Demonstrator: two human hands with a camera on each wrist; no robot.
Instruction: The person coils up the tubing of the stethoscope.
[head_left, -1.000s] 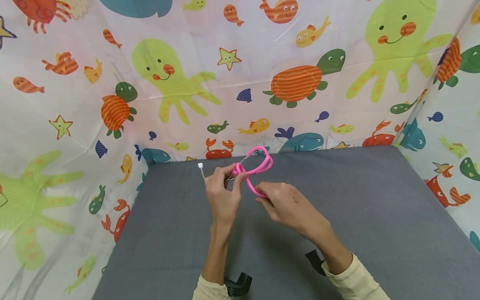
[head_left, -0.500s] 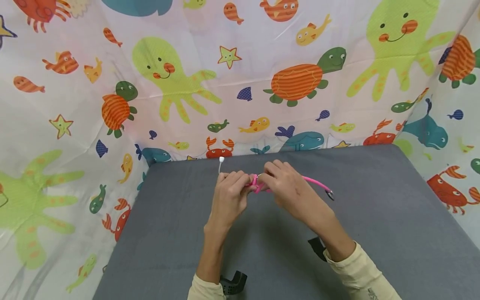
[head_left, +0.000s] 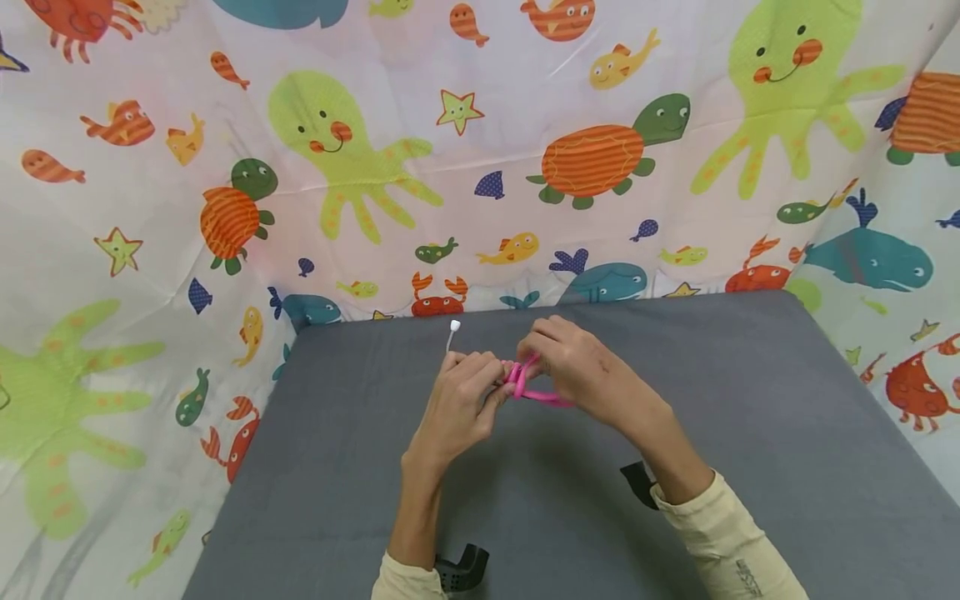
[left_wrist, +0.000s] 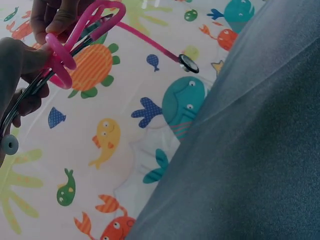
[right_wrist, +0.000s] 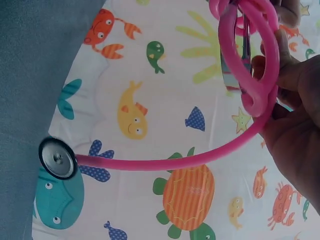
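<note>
Both hands hold a pink stethoscope (head_left: pixel 521 382) above the grey table. My left hand (head_left: pixel 459 400) grips its metal ear tubes together with pink tubing coiled round them. One pale eartip (head_left: pixel 455 326) sticks up beyond the left hand. To the right, my right hand (head_left: pixel 583 371) pinches the tubing near the coil, its fingertips partly hidden in the head view. A long loop of tubing (right_wrist: pixel 270 55) and the metal tubes show between the hands in the right wrist view. From there a free length of tubing runs out to the round chestpiece (right_wrist: pixel 58 158), which hangs loose.
The grey table (head_left: pixel 337 467) lies under both forearms. A white curtain (head_left: pixel 465 192) printed with sea animals rises behind it and along both sides. Black wrist mounts (head_left: pixel 462 568) sit at the sleeves.
My right hand has moved from below the left hand up to its right side. The pink tubing, a wide open loop before, is now drawn into a tighter coil beside the left fingers.
</note>
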